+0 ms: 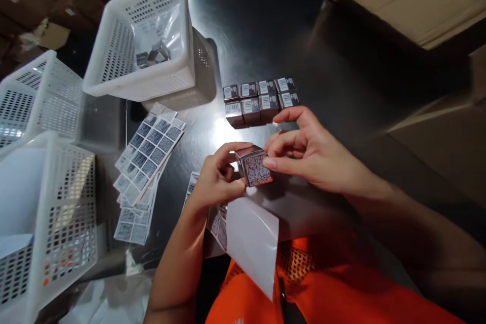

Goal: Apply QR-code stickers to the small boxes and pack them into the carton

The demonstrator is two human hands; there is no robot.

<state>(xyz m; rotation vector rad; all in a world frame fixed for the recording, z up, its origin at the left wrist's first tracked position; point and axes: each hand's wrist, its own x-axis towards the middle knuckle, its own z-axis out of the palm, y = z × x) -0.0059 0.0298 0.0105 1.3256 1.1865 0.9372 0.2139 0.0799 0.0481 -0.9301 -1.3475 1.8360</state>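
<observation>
Holding one small box (253, 166) between both hands above the near part of the black counter (341, 76), we are pinching it: left hand (218, 178) clenched on its left side, right hand (304, 154) grasping its right edge, thumb pressing a speckled code label onto the facing side.

- Done, as we judge: eight boxes (260, 100) are sitting in two rows just beyond our hands; a few more are lying in the white basket (114, 78).
- Left: label sheets (150, 149) are fanning out at left, many stickers unpeeled; a white backing sheet (252, 243) is overhanging the near counter edge.
- Room: open counter is lying right and beyond; baskets are crowding the left.
</observation>
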